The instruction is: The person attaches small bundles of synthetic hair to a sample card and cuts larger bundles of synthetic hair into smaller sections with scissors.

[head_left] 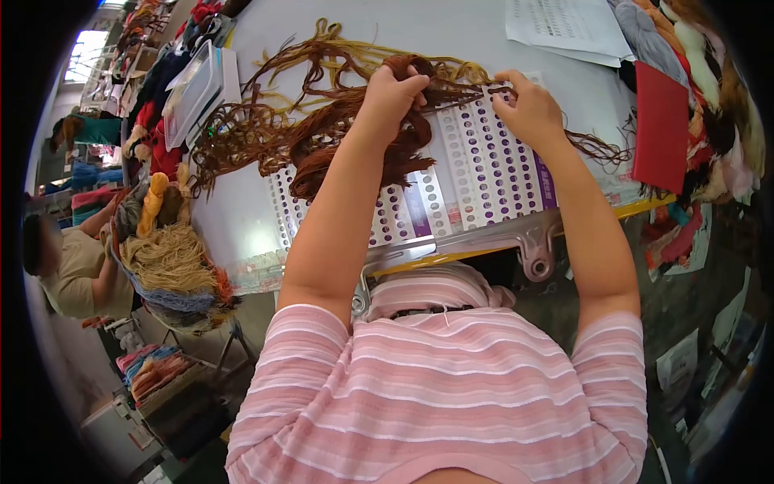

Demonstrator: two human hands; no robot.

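while the left hand (pixel 393 97) is clutching brown yarn (pixel 326 153) and the right hand (pixel 529 109) is pinching strands (pixel 461 102), tugging could be snarling loose loops (pixel 228 139).

A thick, loose hank of reddish-brown thread (pixel 318 165) is bunched in the left hand (pixel 393 90), folded over itself, its tangled loops spreading leftward across the white worktop (pixel 451 28), while thin strands (pixel 461 102) stretch toward the right hand (pixel 524 107).
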